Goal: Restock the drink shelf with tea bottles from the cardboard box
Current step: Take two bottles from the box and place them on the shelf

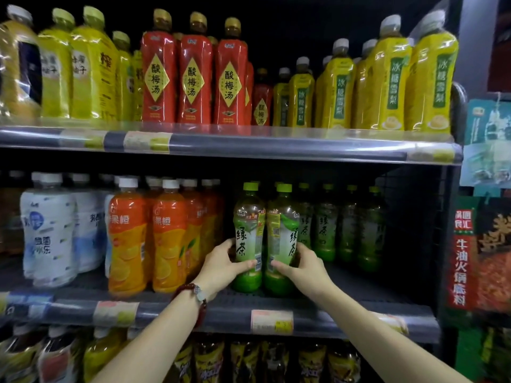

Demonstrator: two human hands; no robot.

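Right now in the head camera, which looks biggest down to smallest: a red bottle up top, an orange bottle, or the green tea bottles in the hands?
1. Red bottle
2. Orange bottle
3. Green tea bottles: left hand's and right hand's look alike.

Camera nearness could skew this.

- Both bare forearms reach forward and upward from the bottom of the frame, converging toward the middle.
- The left hand [221, 268] is curled, thumb pointing right across the front, fingers wrapped round the far left side in a closed grip.
- A dark red beaded bracelet [197, 298] circles the left wrist.
- The right hand [300, 268] mirrors it, thumb pointing left, fingers curled round the right side, grip closed.
- The two thumbs nearly meet, tips just apart.
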